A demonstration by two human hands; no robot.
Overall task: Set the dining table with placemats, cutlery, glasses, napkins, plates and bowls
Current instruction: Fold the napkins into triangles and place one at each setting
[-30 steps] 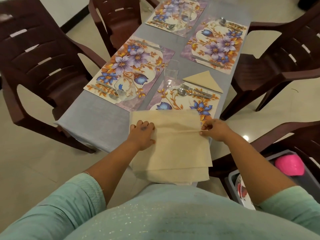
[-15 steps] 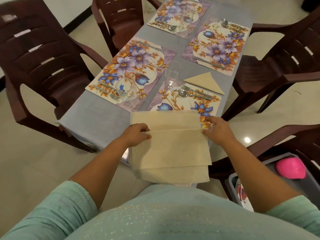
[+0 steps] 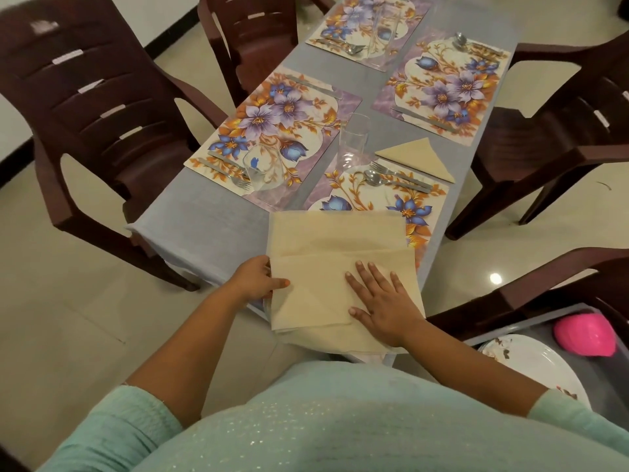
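Table (image 3: 211,216) under a grey-blue cloth fills the middle of the view, with dark brown plastic chairs (image 3: 102,107) along both sides. Four floral placemats (image 3: 272,131) lie on it in two rows, each with cutlery on it. Spread over the table's near end and covering the near edge of the nearest right placemat (image 3: 388,195) is a stack of beige napkins (image 3: 337,240), the top one partly folded. Right hand (image 3: 381,301) lies flat on the top napkin with fingers straight and spread, pressing it down. Left hand (image 3: 258,281) pinches the napkin's left edge, thumb on top and fingers curled beneath. A grey bin (image 3: 578,332) at lower right holds white plates (image 3: 531,359) and a pink bowl (image 3: 583,335). A napkin folded into a triangle (image 3: 415,158) sits just beyond the nearest right placemat. Two clear glasses (image 3: 352,144) stand near the table's centre.
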